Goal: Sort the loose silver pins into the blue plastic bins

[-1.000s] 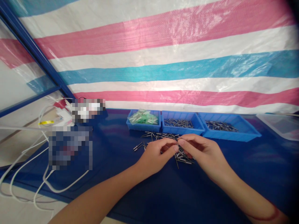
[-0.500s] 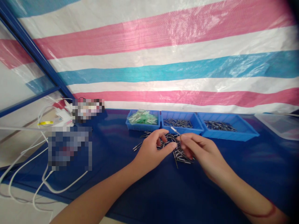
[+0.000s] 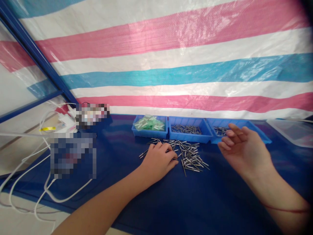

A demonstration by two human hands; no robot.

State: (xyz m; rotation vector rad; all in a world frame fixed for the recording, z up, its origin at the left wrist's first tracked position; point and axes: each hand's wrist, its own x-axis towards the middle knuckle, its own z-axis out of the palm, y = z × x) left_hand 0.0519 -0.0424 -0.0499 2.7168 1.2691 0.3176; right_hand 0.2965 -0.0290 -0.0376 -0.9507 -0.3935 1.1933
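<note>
A loose heap of blind rivets (image 3: 192, 156), thin metal pins with silvery sleeves, lies on the blue tabletop in front of the bins. My left hand (image 3: 157, 161) rests at the heap's left side, its thumb and forefinger pinched round a rivet that is mostly hidden. Over the front of the right blue bin (image 3: 254, 138) hovers my right hand (image 3: 246, 150), palm turned up, fingers loosely bent and apart, with nothing seen in it. That bin holds more rivets (image 3: 220, 131), partly covered by the hand.
The middle blue bin (image 3: 205, 134) holds rivets; the left blue bin (image 3: 150, 133) holds green-and-white packets (image 3: 151, 123). A clear plastic lid or tray (image 3: 290, 132) lies at the right. White cables (image 3: 66, 199) and blurred-out items occupy the left. Striped sheeting (image 3: 171, 78) hangs behind.
My right hand has moved right from the heap to the right bin and turned palm up; the rivet it held is out of sight. My left hand has lowered onto the heap.
</note>
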